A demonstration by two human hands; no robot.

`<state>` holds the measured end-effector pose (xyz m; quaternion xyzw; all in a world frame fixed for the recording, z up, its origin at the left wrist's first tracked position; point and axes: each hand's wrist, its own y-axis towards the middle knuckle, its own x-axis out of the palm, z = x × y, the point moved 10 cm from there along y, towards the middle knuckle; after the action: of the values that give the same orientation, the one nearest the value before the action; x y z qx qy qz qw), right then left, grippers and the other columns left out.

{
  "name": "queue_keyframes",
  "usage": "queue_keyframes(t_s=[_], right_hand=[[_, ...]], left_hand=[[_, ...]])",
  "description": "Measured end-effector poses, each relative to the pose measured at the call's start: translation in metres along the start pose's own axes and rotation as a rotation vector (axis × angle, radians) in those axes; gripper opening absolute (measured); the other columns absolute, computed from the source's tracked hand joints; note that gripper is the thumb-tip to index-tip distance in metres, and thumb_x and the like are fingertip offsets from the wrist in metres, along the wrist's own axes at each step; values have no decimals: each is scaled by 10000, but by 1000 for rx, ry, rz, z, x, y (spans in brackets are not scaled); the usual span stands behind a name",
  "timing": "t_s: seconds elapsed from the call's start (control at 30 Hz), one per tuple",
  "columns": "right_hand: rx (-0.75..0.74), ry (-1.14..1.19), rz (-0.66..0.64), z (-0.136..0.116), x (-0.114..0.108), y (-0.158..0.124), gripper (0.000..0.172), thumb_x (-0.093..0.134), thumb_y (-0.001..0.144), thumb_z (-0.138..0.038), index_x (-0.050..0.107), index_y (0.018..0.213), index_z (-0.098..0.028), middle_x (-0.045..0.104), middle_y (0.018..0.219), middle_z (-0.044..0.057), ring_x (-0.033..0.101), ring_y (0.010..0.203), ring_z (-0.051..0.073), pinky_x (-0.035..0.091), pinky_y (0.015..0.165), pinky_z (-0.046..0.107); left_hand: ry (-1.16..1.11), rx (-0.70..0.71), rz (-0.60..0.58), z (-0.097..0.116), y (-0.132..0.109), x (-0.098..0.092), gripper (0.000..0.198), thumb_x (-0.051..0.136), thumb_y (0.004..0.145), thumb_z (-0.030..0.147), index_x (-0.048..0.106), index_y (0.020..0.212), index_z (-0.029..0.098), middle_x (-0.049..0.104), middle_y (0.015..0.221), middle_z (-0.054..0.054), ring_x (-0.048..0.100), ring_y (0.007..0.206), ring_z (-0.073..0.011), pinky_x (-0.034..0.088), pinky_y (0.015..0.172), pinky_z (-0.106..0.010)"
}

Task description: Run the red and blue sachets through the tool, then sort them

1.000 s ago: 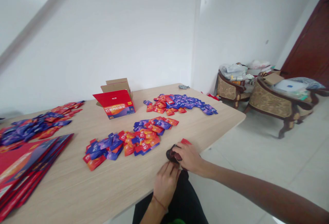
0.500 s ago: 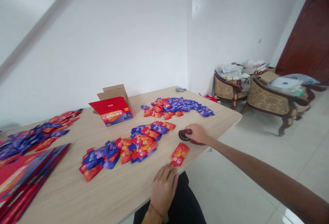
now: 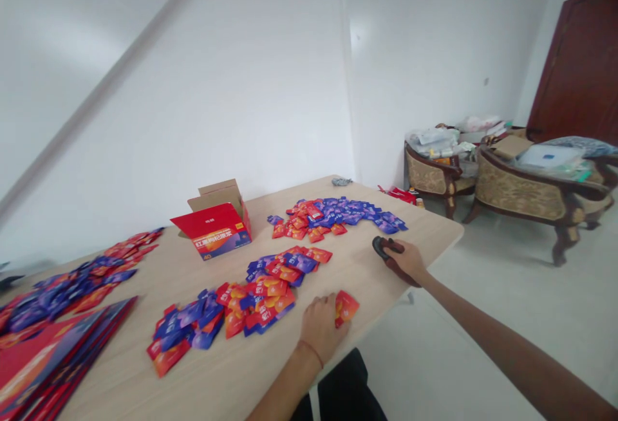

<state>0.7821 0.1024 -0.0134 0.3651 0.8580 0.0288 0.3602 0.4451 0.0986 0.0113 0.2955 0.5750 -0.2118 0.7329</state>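
My left hand [image 3: 321, 327] is at the table's near edge, its fingers curled and its thumb along the lower edge of a red and orange sachet [image 3: 346, 307]. The hand covers the sachet's left side. To the right, my right hand [image 3: 408, 261] is wrapped round the reddish-brown handle of a hand-held tool with a black oval head [image 3: 379, 247]. That tool is tilted, just above or at the tabletop; I cannot tell whether they touch. Left of my left hand lies a heap of red and blue sachets [image 3: 265, 289].
Another sachet pile [image 3: 333, 214] lies farther back on the table [image 3: 212, 356]. An open red carton [image 3: 219, 234] stands near the wall. Flattened cartons [image 3: 62, 356] and more sachets [image 3: 77, 279] are at left. Loaded armchairs [image 3: 524, 176] stand beyond the table's right edge.
My right hand has moved right with the tool, away from the sachet. My left hand has shifted up over the sachet's left side and closed round it. The view has tilted slightly.
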Motion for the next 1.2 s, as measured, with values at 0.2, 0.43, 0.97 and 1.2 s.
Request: queue_keyframes(t_s=[0.2,0.43,0.97,1.2], right_hand=[[41,30,32,11,2,1,360,638,829,-460,762,1088,-242,785,982,82,710,950,291,512,791,340],[27,38,35,14,4,0,392,605,849,-485,735,1139,-255,778,1037,72,710,993,286,516,839,352],[-34,72,72,5,4,0,370,581,869,-483,718,1122,-250,766,1091,63,701,1021,277,518,890,371],[-38,90,89,6,4,0,361,590,867,-469,716,1122,-247,763,1102,66,700,1036,278,514,914,379]], left_hand=[[75,71,-122,-3,14,-3,659,671,759,459,535,1348,197,707,1087,-126,678,1004,-312,532,876,-395],[152,328,-199,2,88,-27,763,683,762,370,422,1445,153,626,1285,-177,615,1168,-334,489,984,-418],[55,374,-581,-71,228,39,991,858,601,210,401,1480,246,691,1271,-62,687,1081,-235,544,877,-300],[136,370,-394,-53,252,9,420,649,901,283,600,1317,256,677,1260,-55,642,1152,-237,490,970,-329]])
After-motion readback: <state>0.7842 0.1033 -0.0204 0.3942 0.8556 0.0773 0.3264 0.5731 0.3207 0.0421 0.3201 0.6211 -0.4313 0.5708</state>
